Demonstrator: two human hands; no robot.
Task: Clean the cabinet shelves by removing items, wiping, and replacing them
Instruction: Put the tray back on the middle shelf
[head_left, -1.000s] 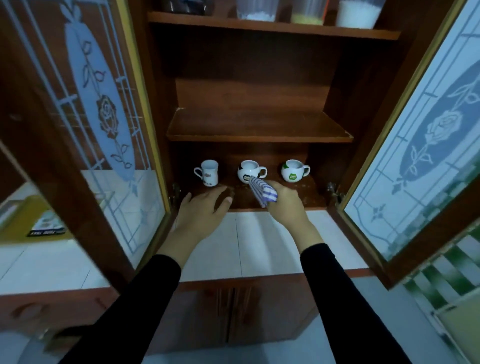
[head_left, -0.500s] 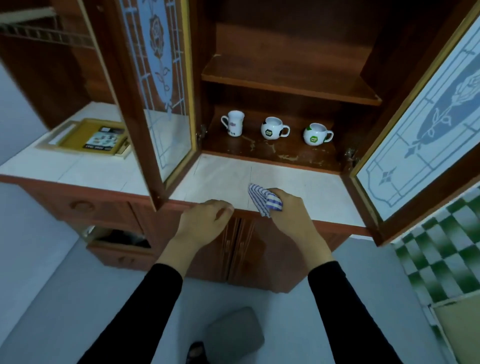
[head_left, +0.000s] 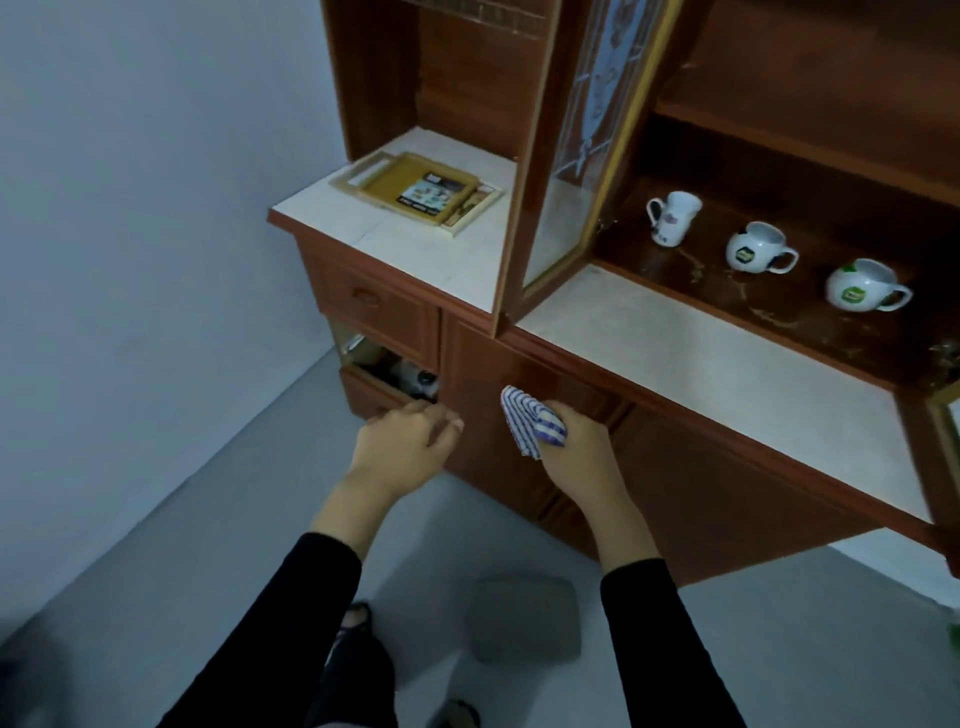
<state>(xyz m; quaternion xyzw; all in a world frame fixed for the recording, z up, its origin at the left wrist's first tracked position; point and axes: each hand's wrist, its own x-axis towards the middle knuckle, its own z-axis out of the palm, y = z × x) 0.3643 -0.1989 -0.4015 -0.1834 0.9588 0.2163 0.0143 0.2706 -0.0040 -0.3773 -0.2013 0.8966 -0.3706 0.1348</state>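
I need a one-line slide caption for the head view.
Right hand grips a striped cloth near the lower doors; three mugs stand on the shelf.

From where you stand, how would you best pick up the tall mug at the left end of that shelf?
Probably by its handle, which juts out on the tall mug's left side, towards the glass door. It stands upright, clear of the round mug beside it, so come in from the front-left. The left hand looks free; the right hand grips the striped cloth.

The picture is dim and bluish, a bit blurry all over. Straight lines bend near the edges. The cabinet door (head_left: 545, 358) shines a little.
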